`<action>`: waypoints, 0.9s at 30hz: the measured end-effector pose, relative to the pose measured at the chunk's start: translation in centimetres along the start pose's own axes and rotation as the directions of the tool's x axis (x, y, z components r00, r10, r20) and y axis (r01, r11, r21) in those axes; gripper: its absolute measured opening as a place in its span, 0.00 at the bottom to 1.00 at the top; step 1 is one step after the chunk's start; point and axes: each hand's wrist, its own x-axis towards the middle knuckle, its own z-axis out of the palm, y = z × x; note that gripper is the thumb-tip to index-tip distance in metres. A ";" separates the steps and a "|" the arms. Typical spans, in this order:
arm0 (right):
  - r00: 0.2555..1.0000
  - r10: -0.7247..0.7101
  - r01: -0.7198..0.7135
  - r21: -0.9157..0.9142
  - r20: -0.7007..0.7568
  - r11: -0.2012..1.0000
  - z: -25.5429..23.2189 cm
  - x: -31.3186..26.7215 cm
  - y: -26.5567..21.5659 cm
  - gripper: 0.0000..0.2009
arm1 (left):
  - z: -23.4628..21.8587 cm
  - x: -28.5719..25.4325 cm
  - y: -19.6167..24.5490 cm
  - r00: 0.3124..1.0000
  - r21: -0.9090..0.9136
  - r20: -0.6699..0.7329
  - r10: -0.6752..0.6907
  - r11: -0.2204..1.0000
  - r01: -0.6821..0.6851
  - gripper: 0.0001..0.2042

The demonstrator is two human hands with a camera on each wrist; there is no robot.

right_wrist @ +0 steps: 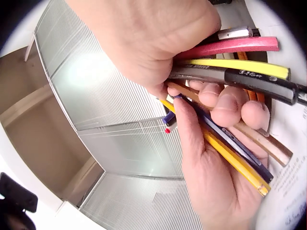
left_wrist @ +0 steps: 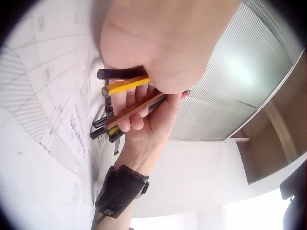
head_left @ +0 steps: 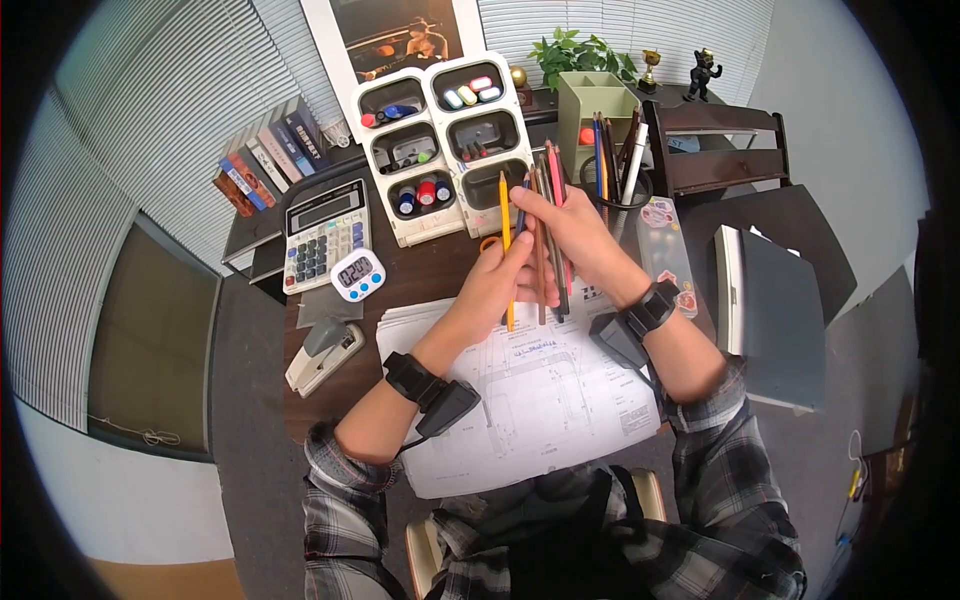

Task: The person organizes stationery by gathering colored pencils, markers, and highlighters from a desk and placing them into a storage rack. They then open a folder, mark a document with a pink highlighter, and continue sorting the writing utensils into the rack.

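Note:
Both hands meet over the papers with a spread bundle of pencils and pens between them. My left hand [head_left: 486,295] holds a yellow pencil [head_left: 505,205] and a dark blue pencil [right_wrist: 242,149] across its palm, thumb on top. In my right hand [head_left: 582,238] is a bunch with a pink pencil [right_wrist: 249,46], a light yellow one [right_wrist: 259,66] and a grey-and-black pen [right_wrist: 259,86]. A brown pencil [head_left: 541,255] runs between the two hands, near the left fingertips. Printed drawing sheets [head_left: 530,430] lie beneath; the right palm hides part of the bunch.
A mesh pen cup [head_left: 625,195] with pencils and a white marker stands at the back right, before a green organizer [head_left: 590,95]. Behind the hands is a white compartment rack [head_left: 440,150]. A calculator [head_left: 325,235], a timer [head_left: 358,274] and a stapler [head_left: 325,355] lie left.

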 end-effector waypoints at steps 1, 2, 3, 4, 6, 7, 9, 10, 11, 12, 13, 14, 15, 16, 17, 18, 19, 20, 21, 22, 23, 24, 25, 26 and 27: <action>0.998 -0.038 0.037 -0.015 -0.049 0.999 0.0 0.1 0.1 0.14 | -0.1 0.0 -0.1 1.000 0.031 0.001 0.026 0.999 -0.026 0.17; 0.998 -0.038 0.037 -0.015 -0.049 0.999 0.0 0.1 0.0 0.14 | -0.1 0.1 -0.2 1.000 0.031 0.001 0.026 0.999 -0.026 0.17; 0.998 -0.026 0.026 -0.001 -0.060 1.000 -0.1 0.0 -0.2 0.16 | 0.0 0.3 -0.4 0.997 0.068 -0.035 0.062 0.996 -0.060 0.18; 0.997 -0.014 0.015 0.013 -0.071 1.000 -0.1 0.0 -0.3 0.18 | 0.0 0.3 -0.5 0.993 0.107 -0.070 0.100 0.990 -0.092 0.18; 0.989 -0.088 0.086 -0.018 -0.115 0.996 0.0 0.3 0.0 0.18 | -0.2 0.5 -0.6 0.989 0.147 -0.097 0.115 0.984 -0.100 0.19; 0.974 -0.161 0.155 -0.051 -0.157 0.987 0.1 0.4 0.2 0.18 | -0.4 0.6 -0.7 0.983 0.186 -0.124 0.132 0.977 -0.107 0.20; 0.973 -0.183 0.176 -0.062 -0.138 0.982 -0.1 0.8 0.7 0.18 | -0.7 0.8 -0.9 0.977 0.233 -0.115 0.181 0.961 -0.151 0.21; 0.971 -0.206 0.198 -0.071 -0.121 0.978 -0.1 0.8 0.8 0.18 | -0.8 0.8 -0.9 0.968 0.279 -0.102 0.229 0.941 -0.193 0.21; 0.971 -0.206 0.199 -0.072 -0.120 0.977 -0.1 0.7 0.8 0.18 | -0.7 0.8 -1.0 0.968 0.279 -0.101 0.230 0.940 -0.194 0.21; 0.977 -0.185 0.177 -0.082 -0.109 0.981 0.1 0.5 0.7 0.18 | -0.7 0.7 -1.0 0.974 0.219 -0.114 0.195 0.961 -0.166 0.22; 0.981 -0.164 0.155 -0.093 -0.100 0.984 0.1 0.4 0.6 0.18 | -0.4 0.6 -0.9 0.980 0.158 -0.123 0.159 0.978 -0.138 0.22; 0.981 -0.165 0.156 -0.094 -0.102 0.983 0.1 0.4 0.7 0.18 | -0.2 0.4 -0.8 0.980 0.158 -0.121 0.158 0.978 -0.138 0.22; 0.983 -0.164 0.157 -0.082 -0.084 0.984 0.0 0.5 0.8 0.17 | 0.0 0.2 -0.6 0.986 0.149 -0.113 0.124 0.983 -0.107 0.22; 0.985 -0.163 0.158 -0.070 -0.066 0.985 0.0 0.5 0.7 0.17 | 0.1 0.1 -0.5 0.991 0.140 -0.104 0.089 0.987 -0.074 0.22; 0.984 -0.163 0.159 -0.071 -0.068 0.985 0.1 0.4 0.6 0.17 | 0.1 0.0 -0.6 0.991 0.140 -0.102 0.089 0.987 -0.074 0.22; 0.988 -0.138 0.134 -0.064 -0.069 0.989 0.3 0.1 0.5 0.18 | -0.1 0.1 -0.7 0.994 0.168 -0.072 0.084 0.983 -0.071 0.22; 0.991 -0.112 0.109 -0.056 -0.071 0.992 0.5 0.0 0.3 0.18 | -0.3 0.1 -0.8 0.996 0.197 -0.042 0.078 0.978 -0.068 0.22; 0.992 -0.115 0.113 -0.040 -0.055 0.993 0.4 0.1 0.6 0.19 | -0.4 0.2 -0.9 0.996 0.197 -0.039 0.077 0.978 -0.068 0.22; 0.992 -0.116 0.113 -0.040 -0.058 0.993 0.4 0.1 0.6 0.19 | -0.6 0.3 -0.9 0.995 0.296 -0.047 0.092 0.952 -0.075 0.22; 0.990 -0.136 0.134 -0.035 -0.045 0.990 0.4 0.1 0.7 0.19 | -0.5 0.3 -0.8 0.993 0.391 -0.053 0.109 0.917 -0.080 0.21; 0.987 -0.156 0.155 -0.030 -0.031 0.987 0.5 0.1 0.6 0.19 | -0.4 0.2 -0.9 0.993 0.391 -0.051 0.108 0.917 -0.080 0.21; 0.982 -0.187 0.187 -0.013 -0.016 0.982 0.7 0.0 0.4 0.17 | -0.1 0.1 -1.0 0.985 0.423 -0.073 0.158 0.899 -0.113 0.22; 0.982 -0.187 0.187 -0.013 -0.017 0.982 0.8 -0.1 0.3 0.17 | 0.1 0.1 -0.9 0.974 0.454 -0.093 0.208 0.879 -0.144 0.22; 0.985 -0.174 0.173 0.033 0.010 0.984 0.8 -0.2 0.2 0.17 | -0.1 0.1 -1.1 0.974 0.454 -0.093 0.208 0.879 -0.144 0.22; 0.986 -0.161 0.158 0.078 0.037 0.984 0.9 -0.3 0.2 0.17 | -0.4 0.3 -1.4 0.974 0.504 -0.058 0.218 0.848 -0.160 0.22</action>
